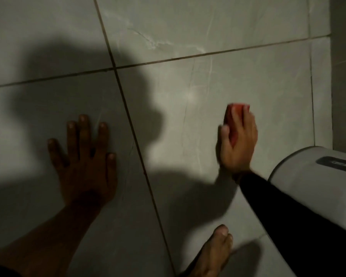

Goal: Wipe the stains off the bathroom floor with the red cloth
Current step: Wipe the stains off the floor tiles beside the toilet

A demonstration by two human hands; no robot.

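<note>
Grey tiled floor (218, 80) under dim light, dark grout lines crossing near the upper middle. Left hand (86, 162) flat on the tile, palm down, fingers spread wide, holding nothing, lying in a broad shadow. Right hand (238, 140) further right on a brighter tile, fingers curled narrow around the red cloth (235, 114), thumb on the cloth's left side; cloth bunched small, pressed on the floor under the palm, its top end poking out past the fingertips. Slight blur on that hand and cloth. Black sleeve (284, 212) running from the right wrist down to the lower right corner. Bare foot (214, 252) on the floor at the bottom edge, toes pointing up the picture, just below the sleeve. Rounded white toilet lid (312, 182) with a dark label at the right edge, touching the sleeve's upper side. Darker grey wall (345, 76) along the far right. No stains told apart from the tile's pale veins in this light
</note>
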